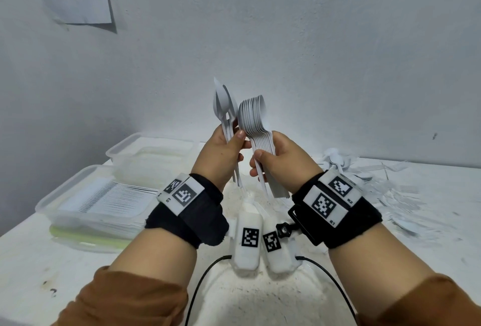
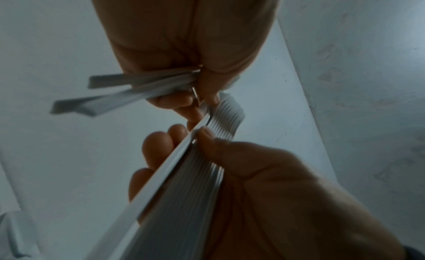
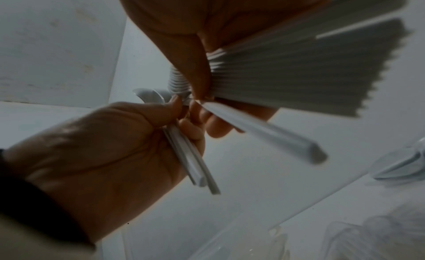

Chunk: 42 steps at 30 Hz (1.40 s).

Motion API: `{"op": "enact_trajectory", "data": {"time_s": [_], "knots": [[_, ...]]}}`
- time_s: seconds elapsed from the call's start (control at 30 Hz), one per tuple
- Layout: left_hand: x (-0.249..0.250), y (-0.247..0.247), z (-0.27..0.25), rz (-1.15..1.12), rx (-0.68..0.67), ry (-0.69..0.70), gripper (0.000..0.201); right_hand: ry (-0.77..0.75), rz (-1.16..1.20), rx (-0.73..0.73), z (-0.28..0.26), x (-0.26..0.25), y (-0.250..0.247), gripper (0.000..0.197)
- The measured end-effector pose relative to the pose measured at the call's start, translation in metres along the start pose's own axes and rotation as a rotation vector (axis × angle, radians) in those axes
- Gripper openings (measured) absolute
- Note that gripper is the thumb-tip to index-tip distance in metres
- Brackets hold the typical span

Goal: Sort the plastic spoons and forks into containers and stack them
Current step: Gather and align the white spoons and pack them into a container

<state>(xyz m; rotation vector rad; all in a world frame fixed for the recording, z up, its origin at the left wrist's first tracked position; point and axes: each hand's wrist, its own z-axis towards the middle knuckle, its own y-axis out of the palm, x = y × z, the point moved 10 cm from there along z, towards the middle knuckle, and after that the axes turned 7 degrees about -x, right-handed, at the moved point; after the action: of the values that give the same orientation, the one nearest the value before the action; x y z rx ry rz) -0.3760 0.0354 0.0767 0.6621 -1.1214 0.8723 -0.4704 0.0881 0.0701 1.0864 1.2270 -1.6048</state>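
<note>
White plastic spoons fill both hands, raised above the worktop (image 1: pixel 260 307) in front of the pale wall. The right hand (image 1: pixel 283 161) grips a nested stack of spoons (image 1: pixel 253 117), bowls up and handles down, thumb across the front of the handles and fingers curled behind. Just left of that stack, the left hand (image 1: pixel 221 154) pinches a small loose bunch of spoons (image 1: pixel 223 107), about 3, their bowls splayed rather than nested; its thumb tip lies close against the stack.

Only the head view shows the rest of the worktop. Left of the stack stand 2 clear plastic containers: the near container (image 1: pixel 78 211) holds a neat row of white cutlery and sits on top of another with a greenish edge, and the far container (image 1: pixel 145 151) looks to hold clear or pale contents I cannot identify. Right of the stack lies a scattered heap of loose white cutlery (image 1: pixel 385 182).

From below, the left wrist view shows what the head view hides: the stack's handles (image 2: pixel 184 200) packed side by side like ribs under the right thumb, and the bunch's handle ends (image 2: pixel 110 93) poking out of the left hand. The right wrist view shows the stack's handles fanning apart at their lower ends (image 3: pixel 310 67), with 1 handle (image 3: pixel 264 131) angled away from the others.
</note>
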Motion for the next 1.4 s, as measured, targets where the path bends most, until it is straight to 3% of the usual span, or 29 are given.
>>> {"op": "enact_trajectory", "data": {"time_s": [0.1,0.3,0.53,0.63,0.8,1.0,1.23,1.4], "knots": [[0.001,-0.002,-0.001,0.014,-0.002,0.017,0.017,0.004,0.012,0.005,-0.001,-0.001,0.000,0.022],[0.004,-0.002,-0.003,-0.013,-0.013,0.026,0.020,0.017,0.014,0.005,0.000,0.001,0.002,0.012],[0.000,-0.012,-0.001,-0.098,0.046,-0.054,0.019,0.005,0.006,0.054,-0.001,0.002,-0.002,0.023],[-0.004,-0.015,-0.003,-0.061,0.039,-0.092,0.023,-0.006,0.023,0.062,-0.002,0.001,-0.004,0.023],[0.002,-0.010,-0.007,0.065,-0.023,-0.054,0.012,-0.022,0.047,0.064,-0.006,-0.002,-0.005,0.021],[0.004,-0.008,-0.006,0.055,-0.050,-0.069,0.021,-0.031,0.082,0.088,-0.008,-0.004,-0.009,0.019],[0.004,-0.010,0.000,0.082,-0.008,-0.094,0.018,-0.055,0.129,0.123,-0.009,-0.010,-0.019,0.017],[0.004,-0.005,-0.001,-0.016,-0.003,-0.107,0.015,-0.018,0.157,0.136,-0.011,-0.002,-0.024,0.016]]}}
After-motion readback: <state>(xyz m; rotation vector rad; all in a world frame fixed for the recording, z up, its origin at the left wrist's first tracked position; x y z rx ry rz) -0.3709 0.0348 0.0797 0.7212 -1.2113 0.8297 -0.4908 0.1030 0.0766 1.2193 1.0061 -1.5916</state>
